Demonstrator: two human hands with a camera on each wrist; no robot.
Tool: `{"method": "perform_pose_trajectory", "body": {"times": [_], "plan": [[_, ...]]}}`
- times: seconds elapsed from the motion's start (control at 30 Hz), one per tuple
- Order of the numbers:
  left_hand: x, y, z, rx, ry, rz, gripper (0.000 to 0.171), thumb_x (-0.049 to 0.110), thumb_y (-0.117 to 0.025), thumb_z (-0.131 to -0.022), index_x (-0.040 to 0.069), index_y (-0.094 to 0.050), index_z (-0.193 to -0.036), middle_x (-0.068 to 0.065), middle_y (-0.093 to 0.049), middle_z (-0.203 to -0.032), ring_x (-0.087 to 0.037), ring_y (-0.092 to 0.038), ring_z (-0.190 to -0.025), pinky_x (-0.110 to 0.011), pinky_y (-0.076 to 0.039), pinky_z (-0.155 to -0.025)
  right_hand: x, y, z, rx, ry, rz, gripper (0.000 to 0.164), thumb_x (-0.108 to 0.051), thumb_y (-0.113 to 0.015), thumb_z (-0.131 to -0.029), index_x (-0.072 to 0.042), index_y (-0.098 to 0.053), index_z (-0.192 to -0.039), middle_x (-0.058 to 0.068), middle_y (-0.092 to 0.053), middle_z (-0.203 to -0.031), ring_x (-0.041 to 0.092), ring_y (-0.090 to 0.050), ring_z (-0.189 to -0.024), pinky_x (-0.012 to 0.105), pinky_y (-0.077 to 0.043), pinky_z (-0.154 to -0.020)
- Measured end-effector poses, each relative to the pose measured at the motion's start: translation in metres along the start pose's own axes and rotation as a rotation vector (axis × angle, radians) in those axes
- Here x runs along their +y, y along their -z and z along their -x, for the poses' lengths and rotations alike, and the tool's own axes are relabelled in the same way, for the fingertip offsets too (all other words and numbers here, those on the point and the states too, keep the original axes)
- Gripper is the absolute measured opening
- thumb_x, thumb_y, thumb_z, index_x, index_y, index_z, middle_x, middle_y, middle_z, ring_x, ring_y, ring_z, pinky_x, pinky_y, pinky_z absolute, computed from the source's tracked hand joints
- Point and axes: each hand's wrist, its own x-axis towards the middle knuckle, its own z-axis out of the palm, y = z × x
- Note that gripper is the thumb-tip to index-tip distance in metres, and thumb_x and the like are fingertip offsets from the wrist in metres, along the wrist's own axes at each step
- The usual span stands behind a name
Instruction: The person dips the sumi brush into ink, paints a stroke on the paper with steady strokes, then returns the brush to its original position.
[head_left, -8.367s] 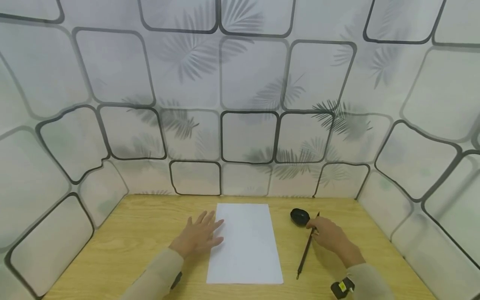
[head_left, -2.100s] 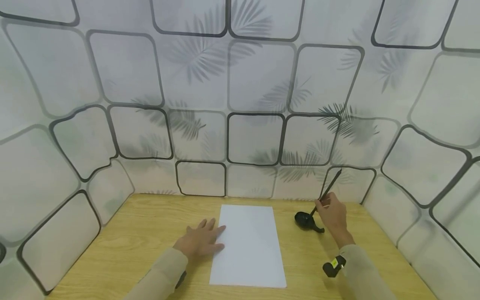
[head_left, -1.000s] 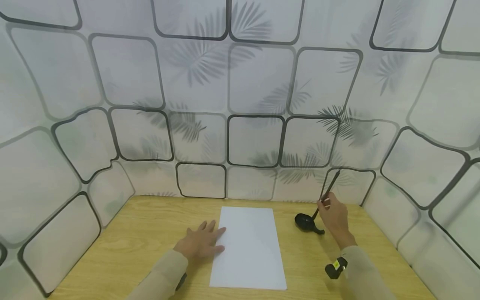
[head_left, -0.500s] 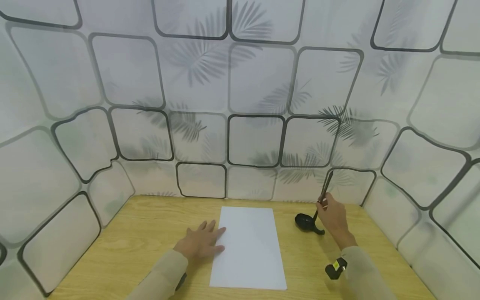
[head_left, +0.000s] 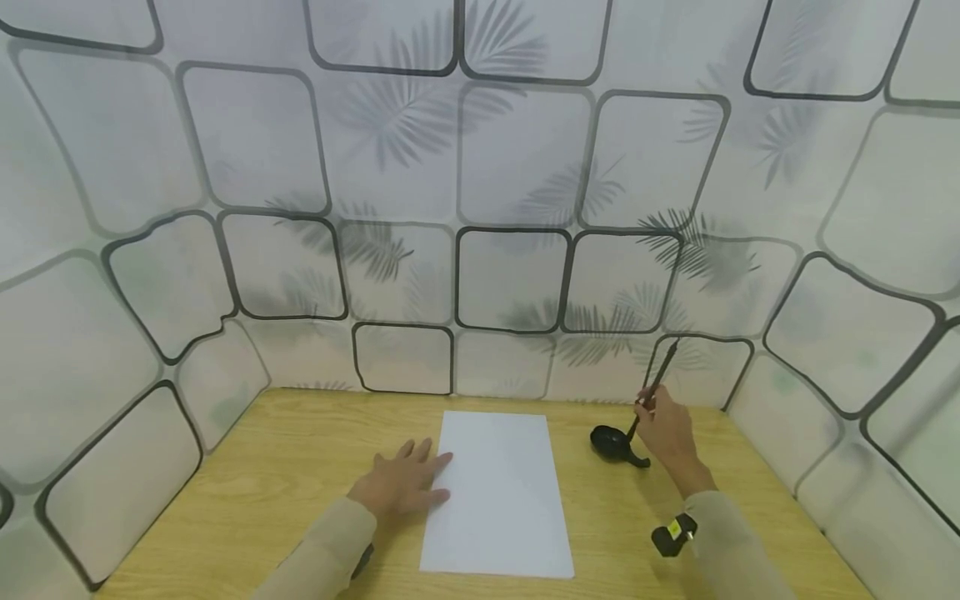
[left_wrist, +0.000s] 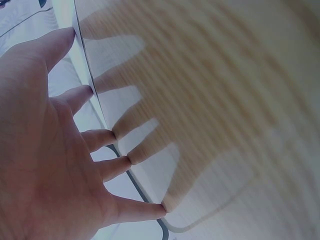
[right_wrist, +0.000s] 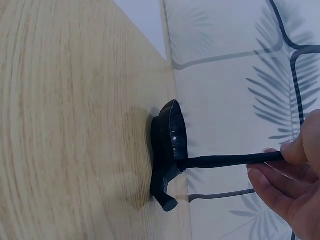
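My right hand (head_left: pixel 667 431) pinches a dark calligraphy brush (right_wrist: pixel 230 160) by its shaft between thumb and fingers. The brush leans up to the right, its lower end at the rim of a small black dish (right_wrist: pixel 169 137) with a curved stem-like handle. The bristles are hidden, and I cannot tell whether the dish holds ink. My left hand (head_left: pixel 401 482) lies flat with spread fingers (left_wrist: pixel 135 209). Its thumb and index fingertip rest on the left edge of a blank white sheet of paper (head_left: pixel 495 500); the other fingers are over the wooden table.
The wood-grain table (head_left: pixel 292 475) carries the sheet in the middle and the dish to its right. Pale cloth-like walls (head_left: pixel 510 275) with dark rounded squares and leaf prints enclose the table at the back and sides. A small black device (head_left: pixel 673 534) sits at the right wrist.
Earlier my right hand was at the brush beside the dish; since then it has raised it into the dish. Lately the brush's upper end swung left, then back right. My left hand stays put.
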Motion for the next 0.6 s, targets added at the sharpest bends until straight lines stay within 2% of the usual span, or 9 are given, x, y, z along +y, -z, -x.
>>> {"method": "perform_pose_trajectory", "body": {"times": [0.1,0.23,0.43,0.6], "plan": [[0.0006,0.0005,0.0,-0.002,0.003,0.006,0.07,0.064,-0.048,-0.101,0.029,-0.039,-0.16,-0.018,-0.03,-0.169,-0.05,-0.028,-0.155,-0.088,-0.021,-0.11,-0.0002,0.0008,0.001,-0.039,0.001,0.015,0.016,-0.004,-0.056,-0.1,0.005,-0.056,-0.114,0.028,-0.071,-0.097,0.034,-0.069,-0.072,0.037,-0.05,-0.058],[0.0007,0.0007,0.0002,-0.005,0.008,0.01,0.07,0.064,-0.049,-0.1,0.029,-0.039,-0.16,-0.018,-0.03,-0.169,-0.05,-0.027,-0.155,-0.088,-0.021,-0.11,-0.0022,0.0006,0.0018,-0.057,0.007,0.021,0.016,-0.003,-0.055,-0.1,0.004,-0.055,-0.114,0.029,-0.071,-0.098,0.039,-0.07,-0.077,0.043,-0.053,-0.061],[0.0003,0.0005,-0.0002,-0.001,0.009,0.006,0.069,0.064,-0.049,-0.1,0.029,-0.04,-0.159,-0.018,-0.031,-0.169,-0.05,-0.028,-0.154,-0.088,-0.022,-0.11,-0.0045,0.0,-0.0002,-0.009,0.054,-0.006,0.017,-0.001,-0.057,-0.1,0.006,-0.056,-0.115,0.032,-0.072,-0.098,0.046,-0.071,-0.082,0.052,-0.058,-0.067],[-0.0002,0.0009,0.0005,0.0,0.007,0.002,0.069,0.064,-0.049,-0.1,0.029,-0.039,-0.16,-0.018,-0.031,-0.169,-0.049,-0.029,-0.154,-0.087,-0.022,-0.11,-0.0043,-0.0006,-0.0009,0.003,0.058,-0.025,0.015,-0.002,-0.056,-0.101,0.004,-0.056,-0.115,0.031,-0.072,-0.1,0.043,-0.072,-0.079,0.05,-0.059,-0.065]]}}
